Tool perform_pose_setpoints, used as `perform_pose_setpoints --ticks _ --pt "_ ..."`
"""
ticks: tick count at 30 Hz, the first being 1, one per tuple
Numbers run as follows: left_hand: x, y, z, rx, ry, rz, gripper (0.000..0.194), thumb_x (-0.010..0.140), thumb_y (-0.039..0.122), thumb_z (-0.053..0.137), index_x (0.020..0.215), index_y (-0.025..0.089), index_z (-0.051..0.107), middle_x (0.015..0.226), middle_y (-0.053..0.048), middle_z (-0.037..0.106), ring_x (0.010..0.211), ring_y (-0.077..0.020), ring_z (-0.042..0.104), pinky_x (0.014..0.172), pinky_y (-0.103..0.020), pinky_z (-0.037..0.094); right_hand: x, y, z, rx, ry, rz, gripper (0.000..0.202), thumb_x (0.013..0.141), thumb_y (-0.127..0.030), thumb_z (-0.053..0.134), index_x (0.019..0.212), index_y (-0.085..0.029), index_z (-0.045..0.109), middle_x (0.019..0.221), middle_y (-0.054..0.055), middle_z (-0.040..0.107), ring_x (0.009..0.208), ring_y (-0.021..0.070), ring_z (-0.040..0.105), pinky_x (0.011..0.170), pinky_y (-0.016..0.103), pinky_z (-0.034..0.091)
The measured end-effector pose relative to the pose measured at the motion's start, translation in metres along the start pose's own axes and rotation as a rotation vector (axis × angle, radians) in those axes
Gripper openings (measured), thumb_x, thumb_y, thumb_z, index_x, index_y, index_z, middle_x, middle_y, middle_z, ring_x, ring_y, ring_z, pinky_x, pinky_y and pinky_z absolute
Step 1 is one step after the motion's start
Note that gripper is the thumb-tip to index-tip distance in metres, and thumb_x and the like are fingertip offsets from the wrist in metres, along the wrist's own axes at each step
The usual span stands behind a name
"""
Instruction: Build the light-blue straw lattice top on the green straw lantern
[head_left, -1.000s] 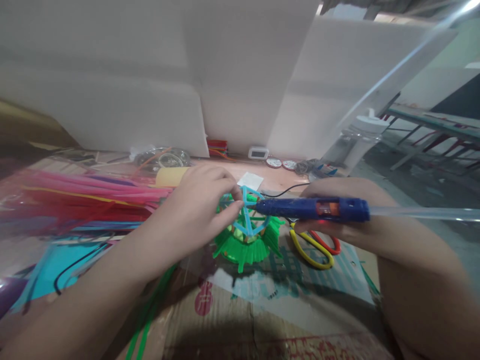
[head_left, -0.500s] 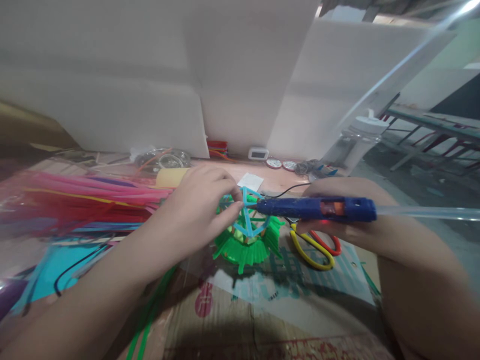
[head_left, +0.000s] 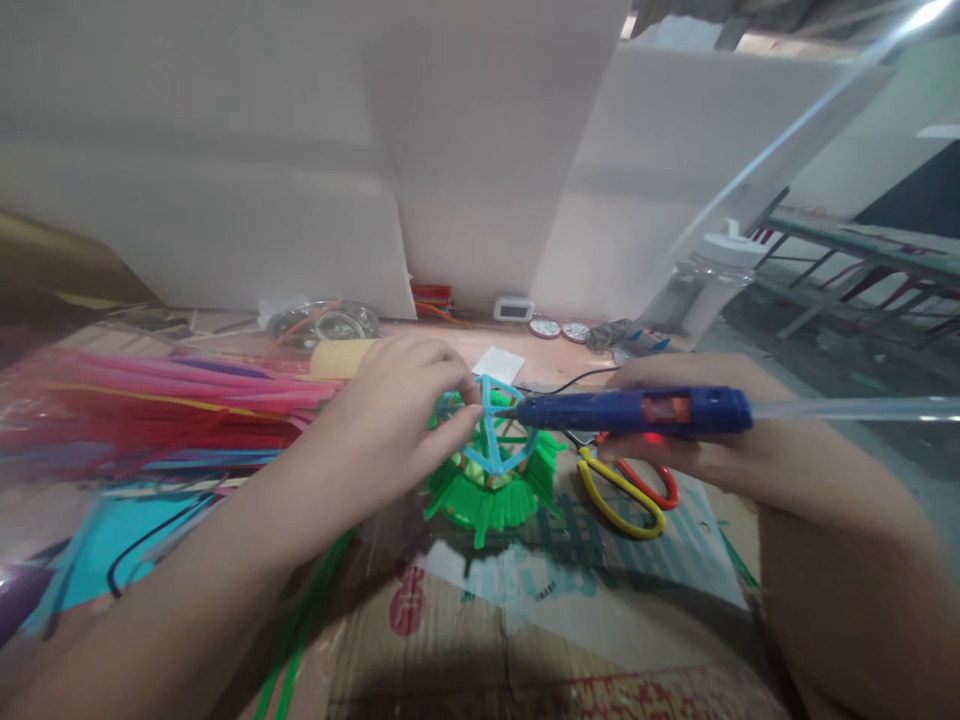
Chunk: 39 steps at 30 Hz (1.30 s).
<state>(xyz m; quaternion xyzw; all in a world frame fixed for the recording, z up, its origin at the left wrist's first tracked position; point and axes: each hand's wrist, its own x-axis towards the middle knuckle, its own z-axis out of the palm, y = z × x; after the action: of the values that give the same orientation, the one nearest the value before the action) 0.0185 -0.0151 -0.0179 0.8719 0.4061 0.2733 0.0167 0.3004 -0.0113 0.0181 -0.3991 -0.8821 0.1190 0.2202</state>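
Note:
My right hand is wrapped round a blue hot glue gun, with a clear glue stick sticking out of its back end. The gun's nozzle tip meets a light-blue pipe-cleaner frame, made of struts joined at angles. My left hand pinches that frame at its left side between thumb and fingers. Below the frame spreads a green fringed base of pipe cleaners. Scissors with yellow and red handles lie just under my right hand.
Bundled pink and red pipe cleaners lie at left, beside a blue sheet. A yellow roll sits behind my left hand. Farther back are a small white digital clock and a clear lidded bottle. Cardboard covers the front.
The view has shifted very slightly. Both hands, the glue gun and the light-blue frame keep the same arrangement, with the nozzle still at the frame.

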Motion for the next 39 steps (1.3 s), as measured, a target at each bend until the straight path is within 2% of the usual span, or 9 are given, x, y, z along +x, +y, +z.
perform_pose_setpoints --ticks 7,10,15,19,24,29,32,35,39 --pt "0.000 -0.001 0.001 0.001 0.001 0.004 0.017 0.094 0.027 0.056 0.088 0.018 0.069 0.098 -0.006 0.068 0.101 -0.0242 0.059 0.093 -0.040 0.042 0.014 0.028 0.005 0.239 0.191 0.176 0.028 0.076 -0.048 0.073 0.073 -0.020 0.070 0.068 0.004 0.071 0.062 0.0178 0.062 0.055 0.029 0.049" --pt "-0.001 -0.001 0.000 0.006 0.022 0.017 0.018 0.095 0.028 0.056 0.089 0.018 0.070 0.101 -0.006 0.069 0.102 -0.0238 0.060 0.094 -0.040 0.041 0.020 0.050 0.009 0.341 0.140 0.215 0.026 0.082 -0.040 0.065 0.070 -0.018 0.071 0.063 0.004 0.066 0.055 0.0134 0.054 0.049 0.026 0.043" --pt "-0.003 -0.001 -0.003 0.020 0.047 0.030 0.019 0.095 0.029 0.056 0.091 0.018 0.071 0.103 -0.007 0.069 0.105 -0.0248 0.060 0.095 -0.041 0.042 0.020 0.077 0.015 0.638 0.121 0.110 0.046 0.086 -0.062 0.061 0.074 -0.018 0.069 0.065 0.005 0.066 0.054 0.0143 0.054 0.046 0.027 0.040" --pt "-0.003 0.000 -0.001 0.005 0.080 0.030 0.022 0.098 0.028 0.053 0.098 0.017 0.072 0.107 -0.008 0.069 0.107 -0.0256 0.060 0.095 -0.043 0.044 0.016 0.072 0.019 0.593 0.063 0.121 0.031 0.088 -0.048 0.066 0.077 -0.019 0.072 0.071 0.006 0.070 0.060 0.0159 0.061 0.054 0.029 0.047" --pt "-0.001 0.003 0.003 -0.180 0.151 -0.024 0.033 0.099 0.034 0.055 0.126 0.019 0.066 0.135 -0.011 0.060 0.130 -0.0252 0.052 0.110 -0.044 0.041 0.014 0.052 0.021 0.692 0.060 0.069 0.020 0.087 -0.043 0.069 0.090 -0.023 0.073 0.072 0.002 0.071 0.059 0.0143 0.060 0.053 0.028 0.046" --pt "0.002 0.005 0.002 -0.419 0.070 -0.153 0.036 0.090 0.047 0.068 0.120 0.027 0.070 0.138 -0.005 0.061 0.131 -0.0242 0.055 0.112 -0.043 0.043 0.014 0.046 0.024 0.712 0.050 -0.010 0.022 0.087 -0.043 0.069 0.087 -0.020 0.071 0.073 0.003 0.071 0.060 0.0136 0.060 0.050 0.026 0.045" --pt "0.000 0.001 -0.001 -0.391 0.083 -0.164 0.043 0.088 0.052 0.069 0.122 0.026 0.069 0.138 -0.005 0.061 0.130 -0.0249 0.055 0.111 -0.043 0.044 0.012 0.052 0.024 0.681 0.125 0.053 0.025 0.085 -0.046 0.071 0.089 -0.021 0.073 0.072 0.004 0.073 0.061 0.0161 0.063 0.052 0.028 0.050" --pt "-0.002 -0.007 -0.005 -0.220 0.169 -0.143 0.043 0.094 0.052 0.061 0.125 0.023 0.067 0.135 -0.008 0.062 0.129 -0.0265 0.055 0.111 -0.046 0.043 0.013 0.066 0.022 0.614 0.339 0.128 0.033 0.088 -0.054 0.065 0.084 -0.022 0.073 0.077 0.005 0.075 0.068 0.0187 0.067 0.062 0.031 0.056" --pt "-0.004 -0.015 -0.009 0.021 0.236 -0.098 0.031 0.099 0.043 0.054 0.114 0.023 0.072 0.125 -0.009 0.065 0.123 -0.0280 0.057 0.108 -0.049 0.043 0.026 0.094 0.025 0.313 0.499 0.388 0.040 0.087 -0.058 0.064 0.094 -0.020 0.075 0.090 0.008 0.076 0.081 0.0226 0.070 0.064 0.031 0.055"
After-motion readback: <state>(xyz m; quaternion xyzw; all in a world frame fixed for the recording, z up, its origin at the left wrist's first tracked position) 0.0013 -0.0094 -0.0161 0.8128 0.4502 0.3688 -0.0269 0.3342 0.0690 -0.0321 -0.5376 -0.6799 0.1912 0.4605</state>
